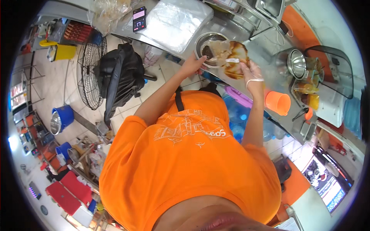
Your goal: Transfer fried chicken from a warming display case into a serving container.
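Note:
A clear plastic bag smeared inside with brown sauce is in my right hand, which wears a thin transparent glove. The bag leans over a round metal bowl, and its other end hangs into the bowl. Dark brown stuff shows in or behind the bag there. My left hand, bare, has its fingers and thumb on the bowl's near left rim. A small white label is stuck to the bag.
On the steel counter lie a stack of clear plastic bags and a phone. An orange plastic cup and steel bowls stand to the right. A wire fan and a black bag are at the left.

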{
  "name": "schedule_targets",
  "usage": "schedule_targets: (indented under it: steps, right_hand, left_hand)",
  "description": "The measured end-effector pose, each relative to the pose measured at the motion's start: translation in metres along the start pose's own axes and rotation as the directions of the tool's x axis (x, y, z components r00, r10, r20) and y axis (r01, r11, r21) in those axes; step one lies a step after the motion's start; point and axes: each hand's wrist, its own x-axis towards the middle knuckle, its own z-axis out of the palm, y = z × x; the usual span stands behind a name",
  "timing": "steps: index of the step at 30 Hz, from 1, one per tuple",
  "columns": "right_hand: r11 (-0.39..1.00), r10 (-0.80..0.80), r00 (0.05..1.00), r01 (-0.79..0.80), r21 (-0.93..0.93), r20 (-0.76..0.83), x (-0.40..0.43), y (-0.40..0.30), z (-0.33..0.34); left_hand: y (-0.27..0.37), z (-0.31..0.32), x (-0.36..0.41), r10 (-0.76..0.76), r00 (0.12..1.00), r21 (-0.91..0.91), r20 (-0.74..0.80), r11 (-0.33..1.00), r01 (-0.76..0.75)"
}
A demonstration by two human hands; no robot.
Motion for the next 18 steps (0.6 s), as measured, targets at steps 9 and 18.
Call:
schedule_targets:
  steps: [9,18]
  right_hand:
    - [0.619,-0.483,0.875,0.35,-0.703,0.01,-0.005,-0.07,0.027]
    - [0.91,-0.402,0.912,0.407,-0.075,0.079,0.002,-0.095,0.123]
  left_hand:
    - [-0.022,-0.027,-0.022,0.014,0.992,-0.096,-0.127,0.995,-0.026]
    - [-0.029,-0.089,-0.156,0.182,0.929,-0.086,-0.322,0.972,-0.22]
